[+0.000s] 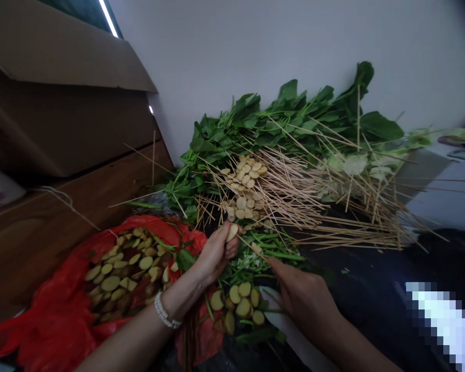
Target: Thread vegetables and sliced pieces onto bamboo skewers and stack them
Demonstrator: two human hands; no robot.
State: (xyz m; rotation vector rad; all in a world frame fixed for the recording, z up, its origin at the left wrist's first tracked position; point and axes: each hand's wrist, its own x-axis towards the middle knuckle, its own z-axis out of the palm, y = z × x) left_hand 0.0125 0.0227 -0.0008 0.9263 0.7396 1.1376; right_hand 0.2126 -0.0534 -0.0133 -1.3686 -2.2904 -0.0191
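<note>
My left hand [216, 251] is closed in a pinch on a pale potato slice [231, 232]. From the right, my right hand [303, 287] grips a thin wooden skewer [248, 243], whose far end meets that slice. Another pale slice [257, 248] sits partway along the skewer, close to my right fingers. Below my hands lies a small heap of potato slices [244, 307]. Just beyond them, filled skewers [247, 173] are stacked with their slices at the left end. Green stems [256, 261] lie beneath both hands.
A red plastic bag [73, 289] of potato slices lies open at left. Bare skewers [364, 232] spread across the right side. Leafy greens [256, 116] line the white wall [256, 46]. A cardboard box [81, 113] stands at far left, and a dark covering [356, 274] lies at right.
</note>
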